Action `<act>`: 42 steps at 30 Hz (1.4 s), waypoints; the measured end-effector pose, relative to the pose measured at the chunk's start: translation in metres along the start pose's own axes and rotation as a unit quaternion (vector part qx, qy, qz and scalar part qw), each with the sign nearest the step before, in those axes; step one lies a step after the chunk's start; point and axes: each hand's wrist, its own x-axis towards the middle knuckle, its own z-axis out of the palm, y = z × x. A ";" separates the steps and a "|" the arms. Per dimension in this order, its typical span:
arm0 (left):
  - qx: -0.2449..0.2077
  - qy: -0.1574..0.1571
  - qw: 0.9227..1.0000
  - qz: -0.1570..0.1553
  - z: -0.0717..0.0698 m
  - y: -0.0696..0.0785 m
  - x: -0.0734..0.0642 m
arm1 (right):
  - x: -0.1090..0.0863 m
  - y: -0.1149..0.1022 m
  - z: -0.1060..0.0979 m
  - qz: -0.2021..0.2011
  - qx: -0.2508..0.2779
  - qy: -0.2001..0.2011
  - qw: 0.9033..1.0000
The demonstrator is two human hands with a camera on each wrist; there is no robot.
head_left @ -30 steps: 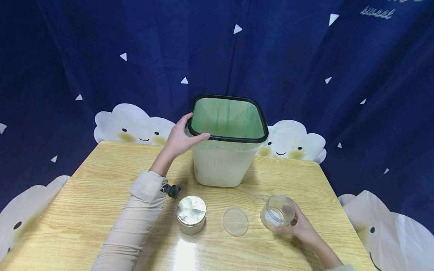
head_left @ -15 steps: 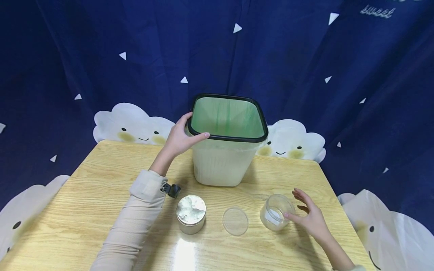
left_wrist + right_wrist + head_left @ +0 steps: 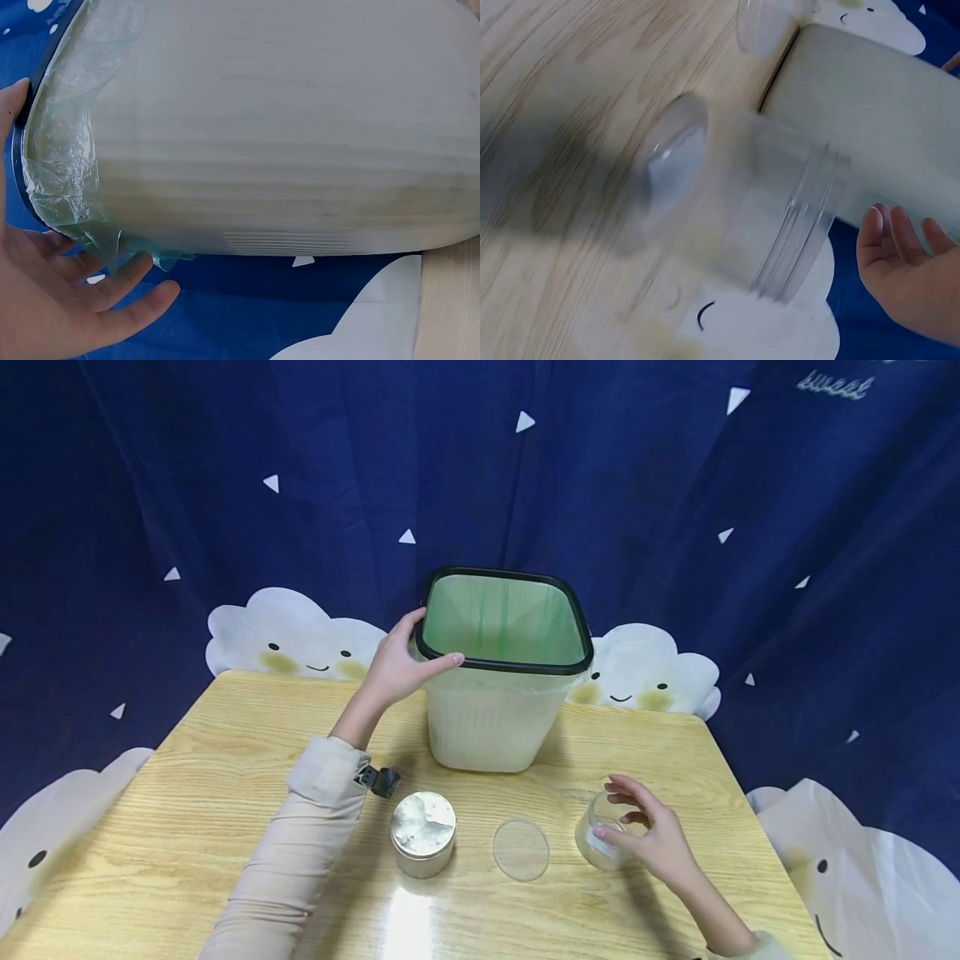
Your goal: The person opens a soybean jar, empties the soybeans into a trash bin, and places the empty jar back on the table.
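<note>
My left hand (image 3: 393, 672) holds the black rim of a whitish trash bin (image 3: 491, 727) at its front left corner. The bin is lined with a thin green bag. In the left wrist view, the thumb lies on the rim and the fingers (image 3: 124, 281) bend along the bin's side by the bag's edge. My right hand (image 3: 656, 835) hovers over a clear jar (image 3: 592, 846), fingers loosely bent. The right wrist view shows this hand (image 3: 919, 285) apart from the jar's threaded, lidless mouth; the jar (image 3: 727, 195) stands upright, a pale patch at its base.
A silver lidded tin (image 3: 422, 833) stands left of a flat clear disc (image 3: 521, 850) on the wooden table (image 3: 247, 752). A dark blue curtain (image 3: 337, 468) with white cloud faces hangs behind the table.
My right hand has let go of the jar, drawn off to the right, then come back left above its mouth. The left hand and the bin have not moved.
</note>
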 end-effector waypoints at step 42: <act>0.003 -0.001 1.000 0.008 0.000 0.000 -0.001 | 0.031 -0.037 0.136 0.038 0.193 -0.255 0.947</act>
